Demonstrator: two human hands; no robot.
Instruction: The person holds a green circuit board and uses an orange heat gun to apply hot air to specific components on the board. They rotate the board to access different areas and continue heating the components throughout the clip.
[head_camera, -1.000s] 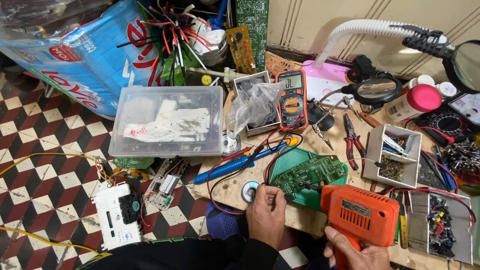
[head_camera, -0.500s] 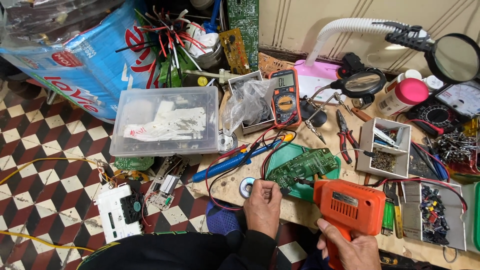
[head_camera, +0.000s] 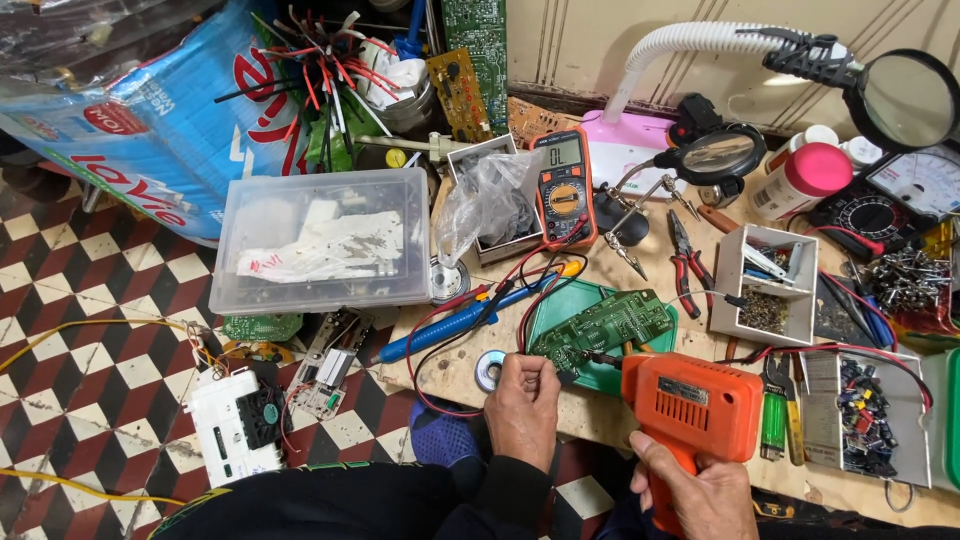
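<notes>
Since a moment ago the right hand (head_camera: 700, 490) brought the orange soldering gun (head_camera: 692, 408), fingers closed around its grip, closer to the green circuit board (head_camera: 607, 326), which the left hand (head_camera: 523, 408) pinches steady on the worktop (head_camera: 455, 372), beyond it the multimeter (head_camera: 562, 186).

Two bare hands, the left hand (head_camera: 522, 408) and the right hand (head_camera: 692, 491), emerged from dark sleeves (head_camera: 500, 500); no gloves, rings or watch were seen.
</notes>
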